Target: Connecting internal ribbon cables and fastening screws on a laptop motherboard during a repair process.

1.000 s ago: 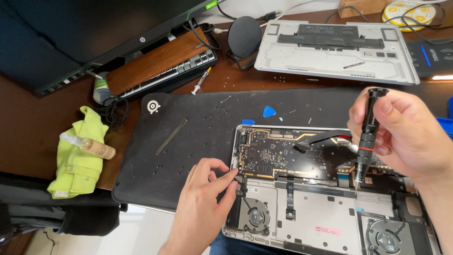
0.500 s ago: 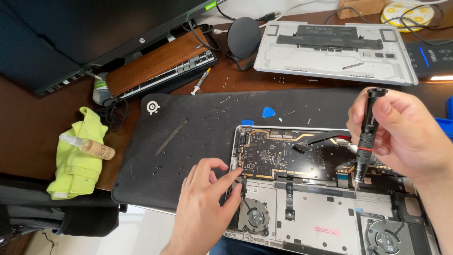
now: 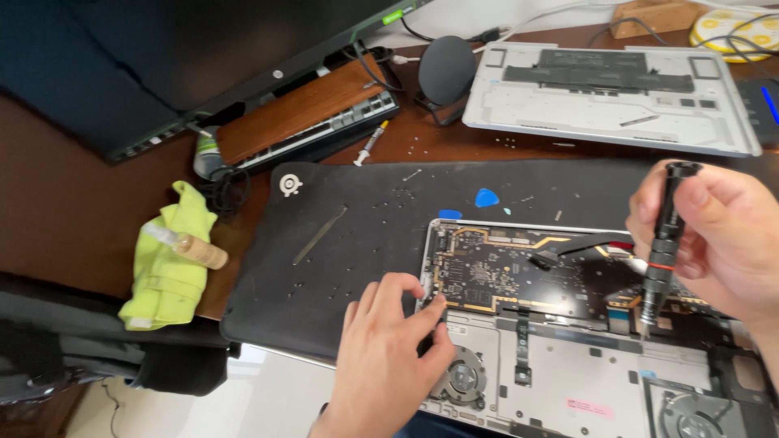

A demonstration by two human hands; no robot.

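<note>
— What was the right hand (image 3: 722, 235) doing?

— It was wrapped around a black screwdriver (image 3: 661, 243), fingers closed on the handle near the top. The tool stood almost upright, its long axis running top to bottom, with the tip down on the open laptop (image 3: 584, 357) at the right part of the dark circuit board (image 3: 519, 272).

— And the left hand (image 3: 389, 357)?

— It held nothing. Its fingers were drawn close together, pinched at the left edge of the laptop, touching the frame beside the board's lower left corner, just above the round fan (image 3: 462, 377).

— Which hand was nearer the tool's tip?

— The right, plainly — the tip sat straight below its grip, while the left was well off to the left, across the board.

— What lay around them?

— The laptop rested on a black mat (image 3: 341, 268) with a blue pick (image 3: 486, 197) on it and a thin metal bar (image 3: 319, 234). Farther out lay the grey bottom cover (image 3: 608, 101) and, left, a yellow-green cloth (image 3: 166, 264).
</note>
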